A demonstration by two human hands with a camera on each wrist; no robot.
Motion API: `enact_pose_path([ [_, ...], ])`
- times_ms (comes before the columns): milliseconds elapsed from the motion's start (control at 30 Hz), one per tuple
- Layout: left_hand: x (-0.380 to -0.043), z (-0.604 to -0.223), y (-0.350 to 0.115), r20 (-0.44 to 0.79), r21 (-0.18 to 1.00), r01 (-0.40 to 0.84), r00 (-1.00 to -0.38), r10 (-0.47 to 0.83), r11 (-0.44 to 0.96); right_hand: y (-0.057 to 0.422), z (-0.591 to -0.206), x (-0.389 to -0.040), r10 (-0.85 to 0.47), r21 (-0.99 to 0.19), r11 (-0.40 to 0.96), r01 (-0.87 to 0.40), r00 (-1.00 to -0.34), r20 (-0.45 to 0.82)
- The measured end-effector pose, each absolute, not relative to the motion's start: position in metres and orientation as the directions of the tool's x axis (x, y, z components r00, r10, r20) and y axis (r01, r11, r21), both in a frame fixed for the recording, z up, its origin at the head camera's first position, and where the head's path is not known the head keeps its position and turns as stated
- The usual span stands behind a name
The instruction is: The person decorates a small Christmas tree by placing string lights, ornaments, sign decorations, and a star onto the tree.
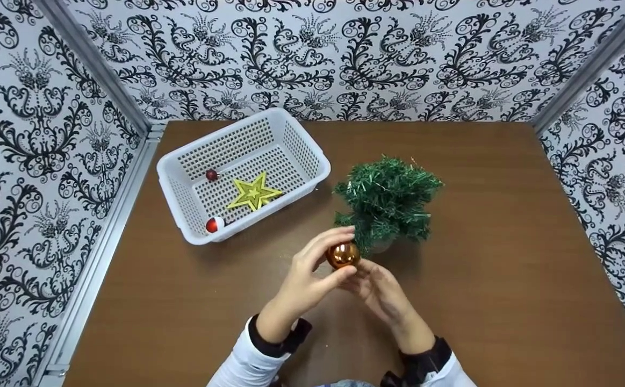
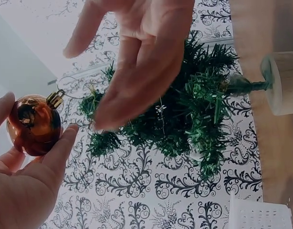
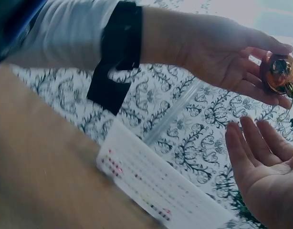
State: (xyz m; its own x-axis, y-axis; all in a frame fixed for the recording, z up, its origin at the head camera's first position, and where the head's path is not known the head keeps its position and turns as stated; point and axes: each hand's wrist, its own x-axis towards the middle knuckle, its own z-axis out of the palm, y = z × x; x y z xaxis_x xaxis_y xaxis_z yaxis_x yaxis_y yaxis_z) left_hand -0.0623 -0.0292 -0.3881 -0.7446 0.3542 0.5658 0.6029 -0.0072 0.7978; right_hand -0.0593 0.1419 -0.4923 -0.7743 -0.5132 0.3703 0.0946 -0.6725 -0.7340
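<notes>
A shiny copper-orange Christmas ball (image 1: 343, 255) is pinched between the thumb and fingers of my left hand (image 1: 308, 277). In the left wrist view its gold cap (image 2: 55, 98) carries a thin loop of thread that points toward the tree. My right hand (image 1: 385, 295) is beside the ball with its fingers extended and slightly bent, holding nothing; the right wrist view has this palm (image 3: 275, 186) below the ball. Just beyond both hands stands a small green artificial Christmas tree (image 1: 390, 196), upright on a round wooden base (image 2: 286, 83).
At the back left sits a white perforated plastic basket (image 1: 243, 230). Inside it lie a yellow star (image 1: 254, 192), a small dark red ball (image 1: 212, 174) and a red-and-white ball (image 1: 214, 224). Patterned panels (image 1: 312, 59) border the brown table (image 1: 505, 269) at the back and sides.
</notes>
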Motion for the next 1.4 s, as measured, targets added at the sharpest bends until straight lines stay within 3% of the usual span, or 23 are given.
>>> enact_pose_path([
  [133, -0.062, -0.39, -0.029, 0.559, 0.799, 0.601, -0.745, 0.364, 0.002, 0.14, -0.489, -0.059, -0.499, -0.714, -0.669, 0.203, -0.836, 0.229],
  [433, -0.064, -0.395, -0.031, 0.548, 0.802, 0.596, -0.755, 0.361, 0.031, 0.143, -0.485, -0.058, -0.376, -0.767, -0.624, 0.147, -0.918, 0.13],
  [600, -0.062, -0.404, -0.035, 0.544, 0.808, 0.588, -0.765, 0.344, 0.03, 0.143, -0.49, -0.055, -0.272, -0.822, -0.565, 0.069, -0.956, 0.107],
  [633, -0.062, -0.407, -0.036, 0.543, 0.807, 0.589, -0.767, 0.342, 0.038, 0.147, -0.508, -0.058, -0.254, -0.829, -0.559, 0.032, -0.958, 0.134],
  [800, -0.062, -0.418, -0.041, 0.522, 0.805, 0.584, -0.778, 0.349, 0.099, 0.151, -0.517, -0.055, -0.113, -0.932, -0.337, -0.132, -0.977, 0.179],
  [900, -0.063, -0.426, -0.041, 0.48, 0.825, 0.551, -0.798, 0.364, 0.122, 0.149, -0.505, -0.05, -0.024, -0.965, -0.202, -0.17, -0.984, 0.178],
  [1167, -0.062, -0.459, -0.04, 0.315, 0.914, 0.386, -0.868, 0.385, 0.123, 0.148, -0.51, -0.053, 0.127, -0.965, -0.114, -0.236, -0.967, 0.222],
  [1400, -0.065, -0.513, -0.028, 0.139, 0.93, 0.262, -0.9, 0.412, 0.259, 0.145, -0.508, -0.053, 0.151, -0.988, -0.023, -0.155, -0.977, 0.15],
])
